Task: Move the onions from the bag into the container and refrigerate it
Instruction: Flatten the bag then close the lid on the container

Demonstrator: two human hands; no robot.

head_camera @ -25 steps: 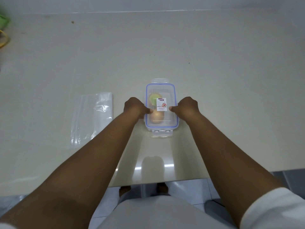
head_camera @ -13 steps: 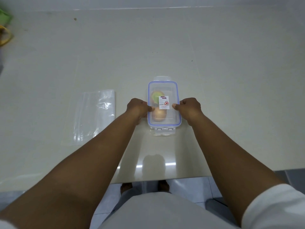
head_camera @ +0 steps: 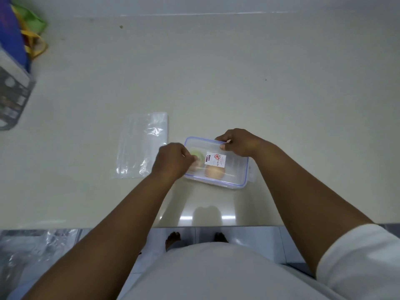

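A clear plastic container [head_camera: 234, 169] with a blue-rimmed lid and a white sticker lies crosswise on the pale counter. Two onions show through the lid: a brown onion [head_camera: 214, 171] near the middle and a greenish onion [head_camera: 197, 155] partly behind my fingers. My left hand [head_camera: 172, 162] grips the container's left end. My right hand [head_camera: 238, 142] grips its far long edge, thumb on the lid rim. The empty clear plastic bag [head_camera: 144, 146] lies flat just left of the container.
At the far left stand a grey box [head_camera: 13, 94] and a blue, green and yellow cloth bag [head_camera: 26, 29]. The counter's front edge [head_camera: 86, 226] runs just below my forearms, with tiled floor and my feet beneath. Crumpled plastic [head_camera: 32, 250] lies at lower left.
The container has been turned from lengthwise to crosswise. My right hand shifted to its far edge and my left hand to its left end. The view has swung, showing more of the left side.
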